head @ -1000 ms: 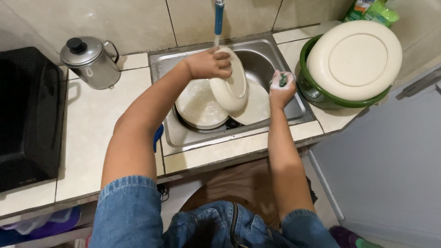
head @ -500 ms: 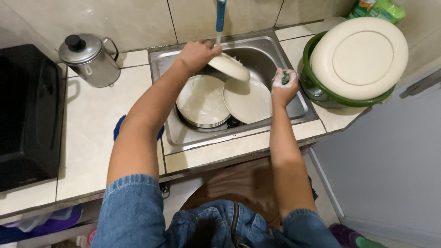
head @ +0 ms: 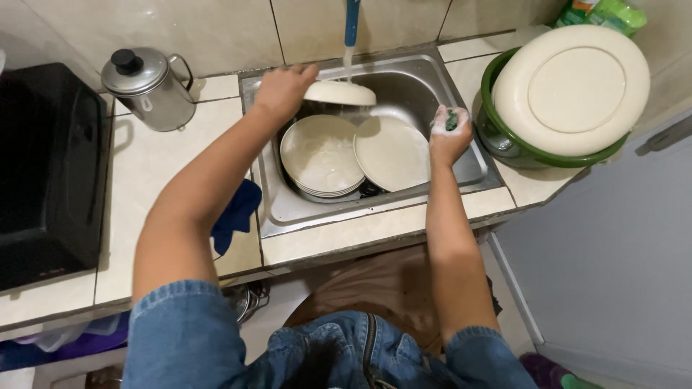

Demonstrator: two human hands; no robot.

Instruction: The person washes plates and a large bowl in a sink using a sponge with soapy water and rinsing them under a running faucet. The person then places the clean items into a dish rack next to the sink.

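My left hand [head: 282, 90] holds a cream plate [head: 339, 93] almost level under the water running from the blue tap [head: 352, 21], over the steel sink [head: 288, 209]. My right hand [head: 449, 135] is closed around a soapy green sponge [head: 451, 119] at the sink's right side. Below in the sink lie a stack of cream plates [head: 319, 154] and one more cream plate [head: 391, 153] leaning beside it.
A steel kettle [head: 148, 86] stands on the tiled counter at the left, next to a black stove [head: 43, 166]. A green basin [head: 504, 140] covered by a large cream plate [head: 571, 88] sits at the right. A blue cloth [head: 234, 212] hangs at the counter's front edge.
My left hand has lifted the plate from over the stack and turned it from tilted to nearly flat under the tap. My right hand has stayed at the sink's right side.
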